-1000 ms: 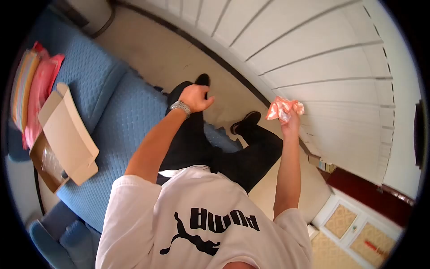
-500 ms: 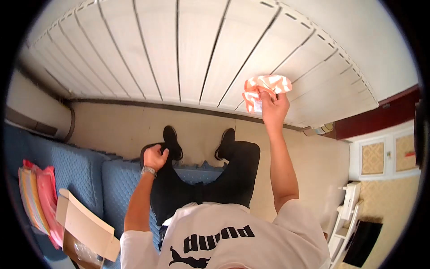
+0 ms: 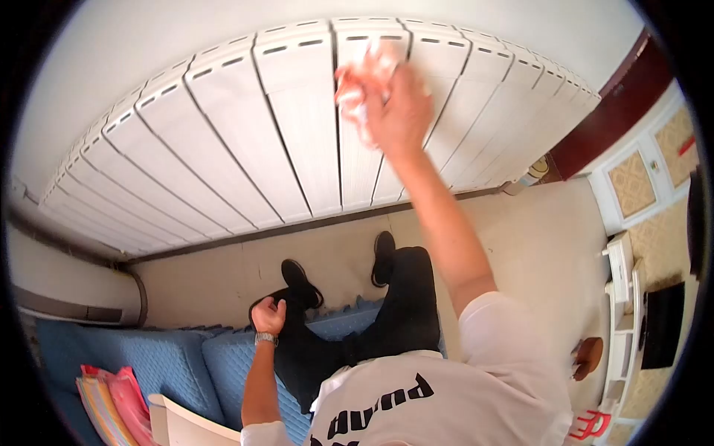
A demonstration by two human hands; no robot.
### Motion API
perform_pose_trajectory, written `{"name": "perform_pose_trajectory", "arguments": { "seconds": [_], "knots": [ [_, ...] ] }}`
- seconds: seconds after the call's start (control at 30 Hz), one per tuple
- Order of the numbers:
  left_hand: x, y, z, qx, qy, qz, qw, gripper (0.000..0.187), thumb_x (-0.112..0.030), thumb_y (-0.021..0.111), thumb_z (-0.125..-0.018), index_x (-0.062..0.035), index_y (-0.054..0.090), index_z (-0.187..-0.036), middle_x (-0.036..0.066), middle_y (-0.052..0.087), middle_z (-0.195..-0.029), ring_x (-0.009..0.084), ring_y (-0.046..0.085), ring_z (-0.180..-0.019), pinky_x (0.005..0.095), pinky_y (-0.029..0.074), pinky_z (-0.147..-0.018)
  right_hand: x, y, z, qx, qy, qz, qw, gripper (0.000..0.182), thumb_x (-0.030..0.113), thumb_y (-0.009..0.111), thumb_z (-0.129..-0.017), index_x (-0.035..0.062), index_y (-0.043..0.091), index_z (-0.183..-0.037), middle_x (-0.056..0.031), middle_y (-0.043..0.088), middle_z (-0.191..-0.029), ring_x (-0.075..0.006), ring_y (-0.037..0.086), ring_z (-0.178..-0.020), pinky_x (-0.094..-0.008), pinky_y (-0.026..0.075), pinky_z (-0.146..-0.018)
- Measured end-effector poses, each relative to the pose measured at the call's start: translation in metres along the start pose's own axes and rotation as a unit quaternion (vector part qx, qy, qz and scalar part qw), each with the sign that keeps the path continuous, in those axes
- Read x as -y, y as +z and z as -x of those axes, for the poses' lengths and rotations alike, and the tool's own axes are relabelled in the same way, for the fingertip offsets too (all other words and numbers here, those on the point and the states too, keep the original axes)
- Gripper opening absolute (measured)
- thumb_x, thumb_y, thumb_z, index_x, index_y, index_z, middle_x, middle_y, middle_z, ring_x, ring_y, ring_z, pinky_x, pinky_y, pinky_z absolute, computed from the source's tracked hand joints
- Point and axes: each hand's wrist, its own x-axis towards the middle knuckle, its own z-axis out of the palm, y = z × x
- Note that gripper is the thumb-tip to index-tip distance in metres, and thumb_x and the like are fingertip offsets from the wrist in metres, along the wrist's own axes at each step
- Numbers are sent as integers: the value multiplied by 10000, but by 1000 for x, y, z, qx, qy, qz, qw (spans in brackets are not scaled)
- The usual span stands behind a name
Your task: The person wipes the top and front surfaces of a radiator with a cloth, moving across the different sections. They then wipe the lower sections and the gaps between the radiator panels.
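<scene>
An orange-and-white cloth (image 3: 359,97), crumpled and blurred by motion, is pressed against the upper part of a white panelled radiator (image 3: 305,141). My right hand (image 3: 405,111) is closed on it, just below the radiator's slotted top edge. Low on the left, my left hand (image 3: 268,316) rests on my knee in black trousers, its fingers curled in with nothing visible in them. A metal-band watch (image 3: 266,338) circles that wrist.
I sit on a blue quilted sofa (image 3: 141,357). Pink and striped cushions (image 3: 119,401) and an open cardboard box (image 3: 186,427) lie at the left. Across the tiled floor (image 3: 520,260) on the right stand a white shelf (image 3: 619,297) and a red stool (image 3: 591,424).
My right hand has carried the cloth up and left across the radiator, near its top edge. The view has tilted up, showing more of the radiator's top. My left hand stays on the knee.
</scene>
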Motion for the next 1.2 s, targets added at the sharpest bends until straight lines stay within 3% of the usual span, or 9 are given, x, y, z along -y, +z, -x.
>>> {"name": "perform_pose_trajectory", "arguments": {
  "seconds": [0.1,0.27,0.37,0.57,0.8,0.9,1.03,1.17,1.2],
  "knots": [
    [1,-1,0,17,-12,-7,1000,328,-285,701,-729,-10,557,-622,137,541,-533,335,556,-509,429,442,-514,-10,8,58,81,10,-36,996,344,172,647,-765,28,546,-1061,-178,575,-954,-364,588,-862,-476,458,-680],
    [0,1,0,-1,10,-3,1000,319,-273,691,-729,-13,548,-610,146,546,-538,350,553,-515,429,437,-510,-25,-21,50,132,155,-156,967,303,77,632,-813,24,570,-1105,-179,643,-970,-312,658,-881,-347,521,-716],
    [-1,1,-1,3,14,-12,1000,323,-272,691,-730,-11,545,-608,146,539,-530,348,552,-511,429,437,-511,-44,-30,-10,-44,137,-171,975,208,82,646,-834,34,622,-1035,-104,663,-833,-194,637,-732,-292,503,-684],
    [1,5,-3,2,19,-8,1000,318,-261,695,-730,-12,545,-601,143,533,-520,341,547,-494,423,436,-502,-57,-34,-54,-55,90,-50,993,237,222,645,-830,23,518,-800,-146,558,-718,-325,530,-609,-395,431,-565],
    [-4,2,2,4,-10,21,1000,303,-257,703,-720,-10,564,-612,144,553,-530,337,566,-504,413,449,-508,-59,-28,43,26,70,-45,996,154,145,622,-829,28,540,-889,-150,599,-816,-357,610,-756,-409,467,-625],
    [0,1,2,7,4,-2,1000,295,-258,705,-716,-11,577,-621,142,560,-535,336,574,-511,414,454,-510,-63,-42,36,83,135,-103,982,159,109,642,-821,24,568,-933,-135,615,-816,-330,617,-738,-384,474,-626],
    [-5,-1,1,1,12,-11,1000,290,-258,707,-713,-13,580,-623,142,563,-539,337,573,-513,417,455,-510,-63,-54,-15,1,144,-131,981,209,104,680,-811,34,613,-996,-114,600,-743,-280,577,-631,-342,462,-591],
    [-5,2,2,-14,13,-4,1000,302,-262,706,-713,-17,563,-608,144,558,-536,340,568,-511,421,452,-509,-62,-58,-55,-48,34,-22,998,275,105,681,-792,43,623,-1054,-94,615,-867,-258,610,-761,-346,479,-660],
    [-6,1,2,-15,12,-3,1000,302,-262,706,-713,-17,563,-608,144,558,-536,340,568,-511,421,452,-509,-57,-62,-58,1,71,5,997,332,132,685,-782,57,617,-1099,-74,604,-993,-261,613,-836,-358,488,-700]
  ]
}}
